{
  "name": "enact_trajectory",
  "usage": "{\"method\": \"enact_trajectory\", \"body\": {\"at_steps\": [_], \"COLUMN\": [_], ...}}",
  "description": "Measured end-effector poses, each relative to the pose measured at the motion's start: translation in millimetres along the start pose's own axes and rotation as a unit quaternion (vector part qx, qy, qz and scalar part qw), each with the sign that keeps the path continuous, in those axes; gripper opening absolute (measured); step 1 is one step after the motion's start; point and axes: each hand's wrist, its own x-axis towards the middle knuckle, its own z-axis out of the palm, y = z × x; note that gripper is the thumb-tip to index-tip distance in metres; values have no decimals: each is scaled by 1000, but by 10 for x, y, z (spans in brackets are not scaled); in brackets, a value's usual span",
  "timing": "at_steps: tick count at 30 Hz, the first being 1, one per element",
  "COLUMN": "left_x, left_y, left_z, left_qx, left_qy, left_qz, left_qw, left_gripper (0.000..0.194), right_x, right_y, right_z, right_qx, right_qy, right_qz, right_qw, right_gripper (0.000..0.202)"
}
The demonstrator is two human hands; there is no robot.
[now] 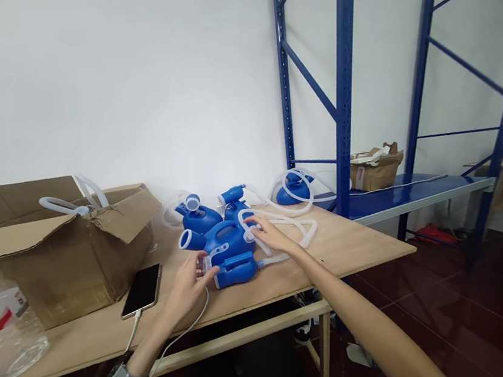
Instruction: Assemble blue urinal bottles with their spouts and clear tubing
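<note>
A large blue urinal bottle [233, 243] with a handle lies on the table, its white-rimmed mouth facing left. In front of it sits a smaller blue urinal funnel [238, 269] with a clear tube [275, 259] joined to its right end. The fingers of my left hand [191, 278] curl around a translucent cap [206, 264] at the funnel's left end. My right hand [267, 233] closes its fingertips on a looped white tube [248, 233] beside the large bottle; the exact grip is partly hidden.
Behind lie more blue bottles [200, 219] and coiled tubing [286, 193]. An open cardboard box [73, 265], a phone [142, 290] on a white cable, and a clear plastic jug [8, 340] stand left. Blue metal shelving [343, 91] rises beyond the table's right edge.
</note>
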Motion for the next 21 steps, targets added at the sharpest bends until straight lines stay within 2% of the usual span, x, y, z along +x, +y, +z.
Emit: {"method": "enact_trajectory", "body": {"at_steps": [3, 6, 8, 11, 16, 21], "left_x": [-27, -48, -54, -36, 50, 121], "left_y": [-5, 28, 29, -19, -143, -157], "left_z": [68, 71, 74, 98, 132, 160], "left_qx": [-49, -115, -170, -227, -257, -279], "left_qy": [-36, -87, -116, -124, -126, -160], "left_qz": [-30, -71, -89, -110, -110, -95], "left_qw": [998, 987, 974, 960, 952, 942], "left_gripper": [50, 48, 48, 53, 59, 62], "right_x": [-273, -473, -550, -601, -607, -575], "right_y": [-158, -275, -315, -334, -329, -311], "right_z": [-42, -4, 46, 124, 191, 149], "right_qx": [11, 38, 32, 6, 2, 44], "right_qy": [-103, -157, -162, -162, -141, -164], "right_qz": [34, 54, 63, 67, 64, 59], "right_qw": [994, 985, 984, 984, 988, 984], "right_gripper": [36, 44, 53, 68, 60, 69]}}
